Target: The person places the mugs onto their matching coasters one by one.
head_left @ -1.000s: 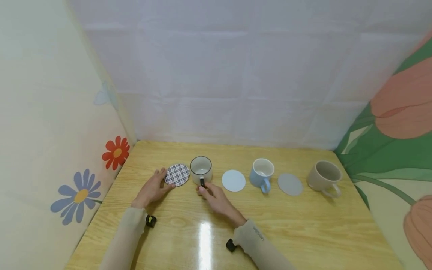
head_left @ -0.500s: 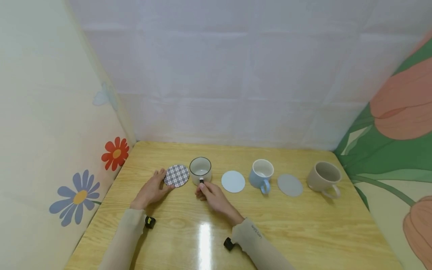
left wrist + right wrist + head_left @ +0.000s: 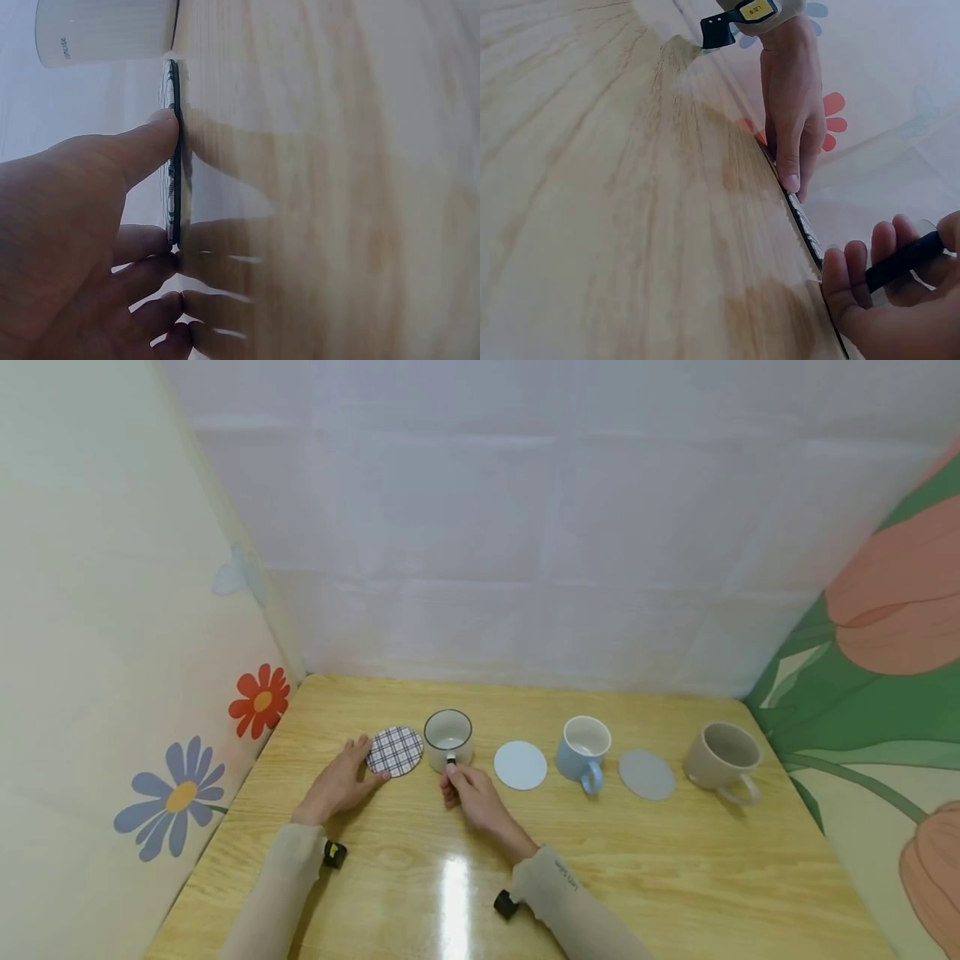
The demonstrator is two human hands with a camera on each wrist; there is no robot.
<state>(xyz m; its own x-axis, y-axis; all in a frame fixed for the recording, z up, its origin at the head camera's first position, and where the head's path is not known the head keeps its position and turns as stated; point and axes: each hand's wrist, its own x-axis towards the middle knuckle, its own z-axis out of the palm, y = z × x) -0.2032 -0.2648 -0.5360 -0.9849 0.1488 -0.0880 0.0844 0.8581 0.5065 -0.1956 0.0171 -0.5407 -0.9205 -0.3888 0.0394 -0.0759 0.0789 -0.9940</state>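
Observation:
My right hand (image 3: pixel 480 800) grips the black handle (image 3: pixel 904 262) of a white mug (image 3: pixel 447 742) with a dark rim, standing upright on the table just right of a plaid coaster. My left hand (image 3: pixel 337 783) holds the round plaid coaster (image 3: pixel 395 752) at its edge, thumb (image 3: pixel 154 146) on the near side and fingers spread round the left. In the left wrist view the coaster (image 3: pixel 172 157) shows edge-on, close against the tabletop, with the white mug (image 3: pixel 105 30) beyond it.
To the right, along the wooden table (image 3: pixel 675 860), lie a pale blue coaster (image 3: pixel 520 765), a light blue mug (image 3: pixel 579 760), a grey coaster (image 3: pixel 647 774) and a beige mug (image 3: pixel 714 760). A white cloth wall (image 3: pixel 510 527) rises behind; floral cloths hang at both sides.
The right hand has shifted slightly on the mug's handle, covering more of it. The left hand, mugs and coasters stay in place; the head view moves a little.

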